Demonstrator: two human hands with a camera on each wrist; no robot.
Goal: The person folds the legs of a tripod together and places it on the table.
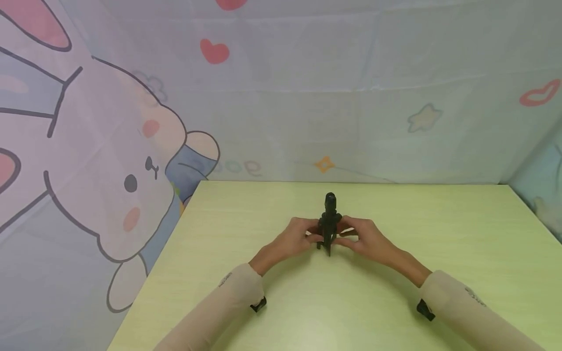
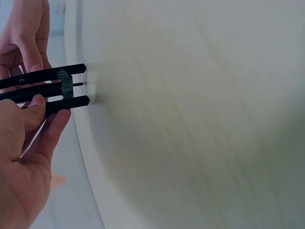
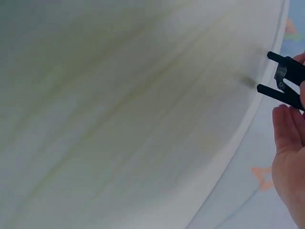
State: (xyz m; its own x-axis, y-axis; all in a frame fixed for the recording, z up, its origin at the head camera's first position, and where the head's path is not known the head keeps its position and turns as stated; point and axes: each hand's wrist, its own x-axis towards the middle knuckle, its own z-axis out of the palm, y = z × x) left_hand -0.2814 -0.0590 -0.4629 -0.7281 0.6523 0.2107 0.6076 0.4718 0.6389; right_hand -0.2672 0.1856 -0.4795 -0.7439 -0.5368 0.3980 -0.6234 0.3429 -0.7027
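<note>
Stand: tripod-like, slim, black, rounded at 1 end, with 2 blunt bars and a grey metal bracket
Axis: lengthwise, rounded end toward the far edge of the desk, bar tips toward the near side; tilt unclear
Left hand: pinching it
Right hand: pinching its other side
Place: between both, desk's far half

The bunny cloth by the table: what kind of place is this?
Maybe an indoor corner set up for filming: the bunny cloth hangs behind a pale table, and each sleeve has a black gadget near its cuff.
</note>
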